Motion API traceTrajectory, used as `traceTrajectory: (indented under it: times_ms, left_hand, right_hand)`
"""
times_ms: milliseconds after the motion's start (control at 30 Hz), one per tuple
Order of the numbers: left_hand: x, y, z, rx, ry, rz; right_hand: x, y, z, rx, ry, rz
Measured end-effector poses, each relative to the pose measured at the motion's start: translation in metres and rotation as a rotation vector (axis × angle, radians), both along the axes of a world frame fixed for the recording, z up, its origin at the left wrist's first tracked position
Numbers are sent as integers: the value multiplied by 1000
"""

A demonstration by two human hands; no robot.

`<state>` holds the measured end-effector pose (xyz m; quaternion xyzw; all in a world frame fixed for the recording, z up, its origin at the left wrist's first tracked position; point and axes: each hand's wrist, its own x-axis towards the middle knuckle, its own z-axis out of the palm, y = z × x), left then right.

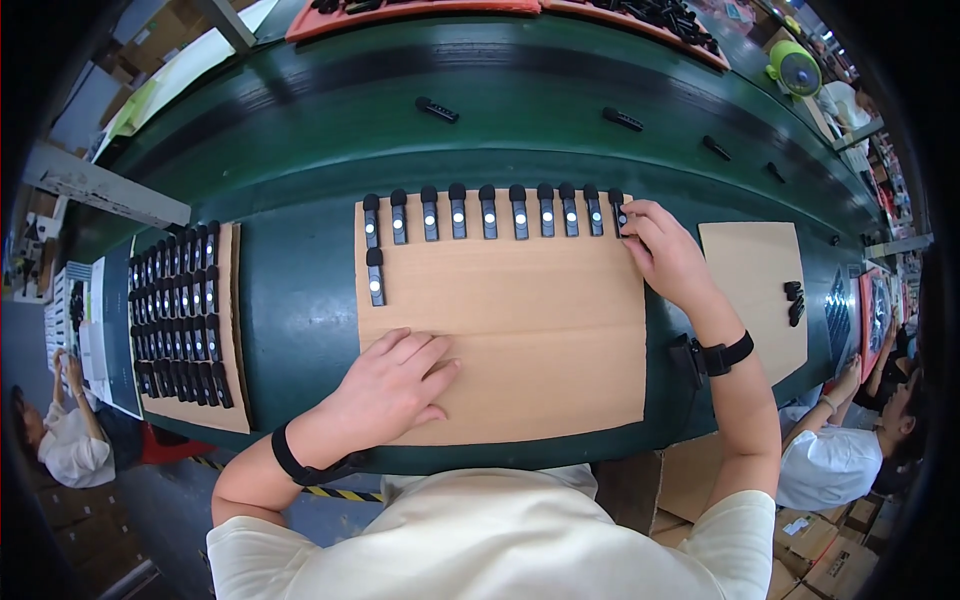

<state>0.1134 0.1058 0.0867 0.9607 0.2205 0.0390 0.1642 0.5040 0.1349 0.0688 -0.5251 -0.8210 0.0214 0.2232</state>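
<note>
A cardboard sheet (pixel 500 360) lies in front of me on the green work surface. Along its far edge runs a row of several small black clip-on microphones (pixel 488 215) with round foam tops and white dots. One more microphone (pixel 376 280) starts a second row at the left. My right hand (pixel 665 250) pinches the rightmost microphone (pixel 619 218) of the far row at the sheet's corner, its fingertips partly covering the body. My left hand (pixel 400 385) rests on the lower left of the sheet, fingers apart, holding nothing.
At left, another cardboard sheet (pixel 238 330) carries several rows of microphones. A third sheet (pixel 750 260) at right has a few black pieces (pixel 794 302). Loose microphones (pixel 437 110) lie on the green conveyor (pixel 330 100); red trays (pixel 420 12) stand beyond. Co-workers (pixel 835 455) sit at both sides.
</note>
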Motion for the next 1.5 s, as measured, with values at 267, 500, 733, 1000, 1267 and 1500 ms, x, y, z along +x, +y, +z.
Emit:
traceTrajectory:
  times_ms: [267, 500, 733, 1000, 1267, 1500]
  left_hand:
    - [-11, 32, 11, -136, -66, -41]
    - [-35, 157, 29, -25, -360, 207]
    - [-38, 261, -2, 133, -253, 377]
    - [-37, 323, -52, 304, -218, 334]
    - [-44, 276, -45, -124, -478, 713]
    - [-42, 139, 3, -545, -1071, 643]
  right_hand:
    - [15, 43, 22, -15, 30, -40]
    - [33, 142, 17, -40, -83, -125]
    - [39, 168, -8, -264, -78, -220]
    - [19, 106, 5, -408, 587, -252]
    - [-92, -49, 19, -410, 1289, -88]
    - [-155, -81, 15, -384, 1415, 2]
